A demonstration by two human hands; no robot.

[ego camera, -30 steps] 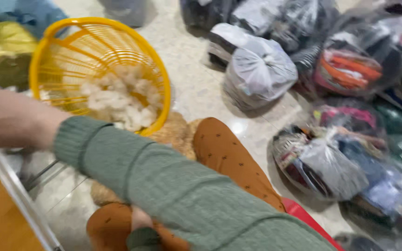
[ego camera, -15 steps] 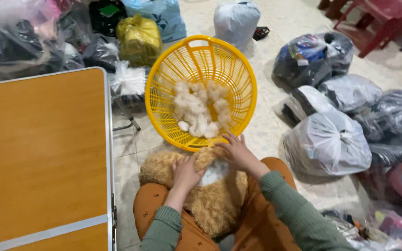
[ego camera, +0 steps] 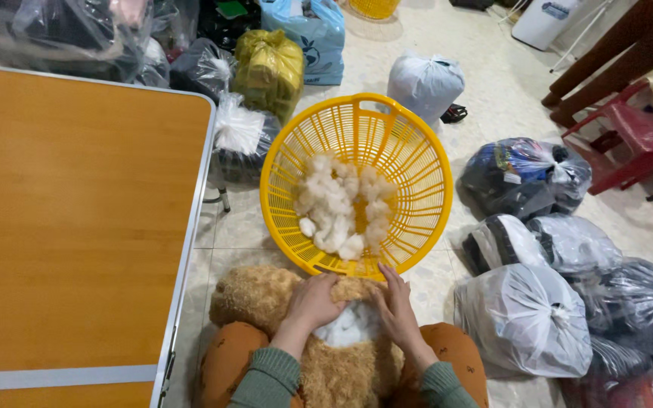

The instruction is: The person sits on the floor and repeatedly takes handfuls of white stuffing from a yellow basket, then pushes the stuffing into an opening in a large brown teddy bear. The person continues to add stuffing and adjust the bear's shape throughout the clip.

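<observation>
Left hand (ego camera: 315, 301) closed on the brown teddy bear (ego camera: 296, 317) in the lap, right hand (ego camera: 396, 306) spread beside exposed white stuffing (ego camera: 348, 326). Yellow basket (ego camera: 417, 162) of stuffing lies straight ahead, touching the bear; both hands equally near.

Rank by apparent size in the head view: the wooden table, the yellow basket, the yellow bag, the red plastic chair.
1. wooden table
2. yellow basket
3. yellow bag and red plastic chair: look alike; the chair is partly cut off, so unranked.

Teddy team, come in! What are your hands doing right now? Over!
Left hand and right hand both on the teddy bear, spreading its opening. White stuffing showing between them. Yellow basket of stuffing just ahead. Nothing in the way.
</observation>
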